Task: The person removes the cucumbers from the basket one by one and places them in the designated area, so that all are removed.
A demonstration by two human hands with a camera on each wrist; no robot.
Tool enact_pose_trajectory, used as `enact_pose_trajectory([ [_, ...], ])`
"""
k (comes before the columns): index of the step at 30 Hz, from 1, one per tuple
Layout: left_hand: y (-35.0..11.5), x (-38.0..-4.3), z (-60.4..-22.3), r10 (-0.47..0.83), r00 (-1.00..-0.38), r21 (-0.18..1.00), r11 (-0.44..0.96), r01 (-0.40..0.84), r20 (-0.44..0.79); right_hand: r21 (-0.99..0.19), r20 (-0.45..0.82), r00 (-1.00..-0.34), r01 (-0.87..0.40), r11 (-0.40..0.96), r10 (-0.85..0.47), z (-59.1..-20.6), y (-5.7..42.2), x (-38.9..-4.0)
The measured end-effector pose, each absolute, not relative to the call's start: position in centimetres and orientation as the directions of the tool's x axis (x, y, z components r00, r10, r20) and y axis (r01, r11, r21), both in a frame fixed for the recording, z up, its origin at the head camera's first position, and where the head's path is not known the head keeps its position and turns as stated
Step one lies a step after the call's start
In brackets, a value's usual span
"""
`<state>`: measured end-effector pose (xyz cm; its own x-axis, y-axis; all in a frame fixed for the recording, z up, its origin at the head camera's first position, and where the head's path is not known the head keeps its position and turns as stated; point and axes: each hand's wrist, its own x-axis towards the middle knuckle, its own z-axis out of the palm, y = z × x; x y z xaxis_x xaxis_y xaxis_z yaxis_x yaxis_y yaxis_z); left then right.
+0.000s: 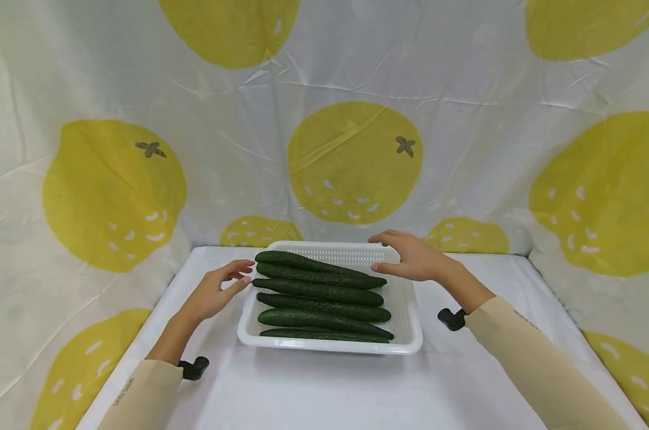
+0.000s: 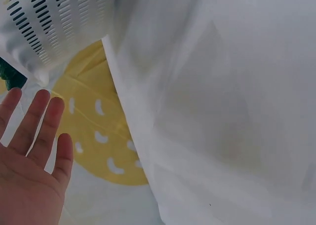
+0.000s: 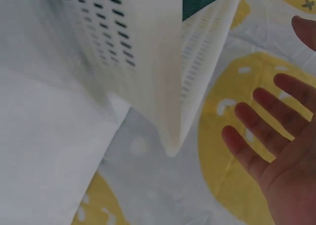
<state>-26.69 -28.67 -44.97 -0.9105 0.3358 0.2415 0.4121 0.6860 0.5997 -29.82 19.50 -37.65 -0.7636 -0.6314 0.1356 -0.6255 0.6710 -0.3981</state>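
Several dark green cucumbers (image 1: 319,291) lie side by side across a white perforated plastic basket (image 1: 330,345), roughly parallel to its long side. My left hand (image 1: 213,294) is at the basket's left side, fingertips close to the cucumbers' left ends; in the left wrist view its fingers spread out below the basket wall (image 2: 59,27). Over the basket's back right corner reaches my right hand (image 1: 413,258), thumb and fingers apart. The right wrist view shows those fingers (image 3: 256,151) extended beside the basket corner (image 3: 170,111). Neither hand grips anything.
The basket stands on a white-covered table (image 1: 324,394) towards its back edge. White cloth with yellow lemon prints (image 1: 357,161) hangs behind and at both sides. A small black device (image 1: 452,319) sits at each wrist.
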Motion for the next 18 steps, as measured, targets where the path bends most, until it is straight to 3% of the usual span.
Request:
enact_pose_trajectory([
  [18, -26.8, -24.3, -47.2, 0.304, -0.938, 0.698, 0.635, 0.332, 0.169, -0.503, 0.122, -0.703, -0.652, 0.567, -0.7, -39.6, 11.8, -32.6],
])
